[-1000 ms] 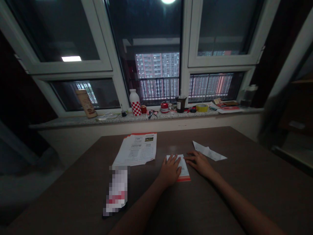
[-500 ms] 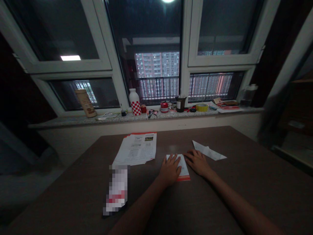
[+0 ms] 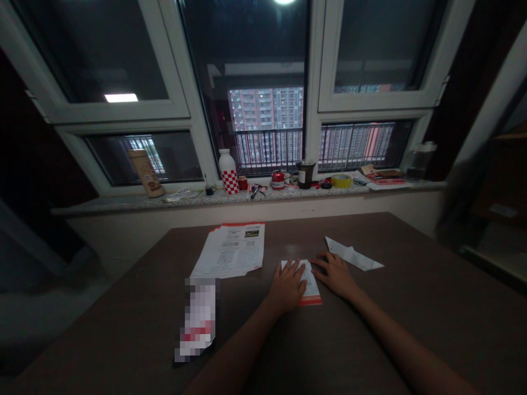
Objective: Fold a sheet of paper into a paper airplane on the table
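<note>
We have a folded leaflet lying on the tabletop, its long axis running away from us. Our left hand lies flat across its left side, fingers spread, open and not gripping. Our right hand, also open, is just beside its right edge, so the left is nearer. A folded white paper lies beyond the right hand, and a stack of printed sheets lies to the left.

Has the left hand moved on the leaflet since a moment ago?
No, the left hand stays put on the folded leaflet, judged against the printed sheets beside it.
</note>
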`<state>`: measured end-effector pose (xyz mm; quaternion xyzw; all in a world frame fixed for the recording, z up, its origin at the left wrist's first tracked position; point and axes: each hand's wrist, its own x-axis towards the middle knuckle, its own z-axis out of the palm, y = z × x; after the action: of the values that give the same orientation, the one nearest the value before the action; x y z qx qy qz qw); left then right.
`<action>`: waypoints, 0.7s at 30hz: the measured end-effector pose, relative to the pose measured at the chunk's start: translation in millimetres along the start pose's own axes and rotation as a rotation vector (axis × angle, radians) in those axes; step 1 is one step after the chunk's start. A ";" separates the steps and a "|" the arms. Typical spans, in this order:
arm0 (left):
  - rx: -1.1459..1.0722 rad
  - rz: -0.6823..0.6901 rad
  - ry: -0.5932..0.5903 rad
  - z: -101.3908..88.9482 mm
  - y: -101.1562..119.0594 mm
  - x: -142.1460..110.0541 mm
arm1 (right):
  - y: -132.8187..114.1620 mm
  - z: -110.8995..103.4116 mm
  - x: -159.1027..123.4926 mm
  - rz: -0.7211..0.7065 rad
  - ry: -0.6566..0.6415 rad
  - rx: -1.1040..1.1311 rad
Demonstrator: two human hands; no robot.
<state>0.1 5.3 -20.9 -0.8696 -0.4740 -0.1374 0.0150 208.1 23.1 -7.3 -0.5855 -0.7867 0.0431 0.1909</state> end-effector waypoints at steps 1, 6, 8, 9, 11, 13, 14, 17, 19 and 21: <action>-0.004 0.000 0.002 0.0 -0.1 -0.1 | 0.1 -0.2 0.2 0.003 -0.008 0.002; -0.008 0.000 0.011 1.1 -1.0 -0.3 | 3.5 -1.1 0.8 -0.005 -0.036 0.023; -0.008 0.004 0.009 1.6 -1.2 -0.3 | 7.1 -1.0 0.7 -0.031 -0.042 0.047; -0.008 0.005 0.010 1.8 -1.3 -0.3 | 9.2 -0.9 0.6 -0.048 -0.047 0.063; -0.005 0.005 0.015 2.0 -1.1 -0.3 | 13.4 -0.7 0.1 -0.077 -0.063 0.100; -0.001 0.001 0.020 1.9 -0.8 -0.4 | 16.8 -1.1 -0.6 -0.097 -0.082 0.134; 0.000 0.000 0.019 1.7 -0.5 -0.4 | 18.0 -1.5 -1.1 -0.101 -0.094 0.147; -0.001 -0.002 0.011 0.4 0.2 -0.3 | 19.5 -4.4 -3.2 -0.105 -0.139 0.171; 0.001 -0.004 0.004 -0.4 0.4 -0.2 | 19.2 -7.4 -5.0 -0.111 -0.176 0.180; 0.002 -0.003 0.003 -0.5 0.2 -0.2 | 18.5 -10.9 -7.0 -0.118 -0.211 0.185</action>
<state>0.0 5.0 -20.5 -0.8686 -0.4755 -0.1384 0.0163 230.3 20.6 -4.4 -0.5105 -0.8281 0.1654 0.1623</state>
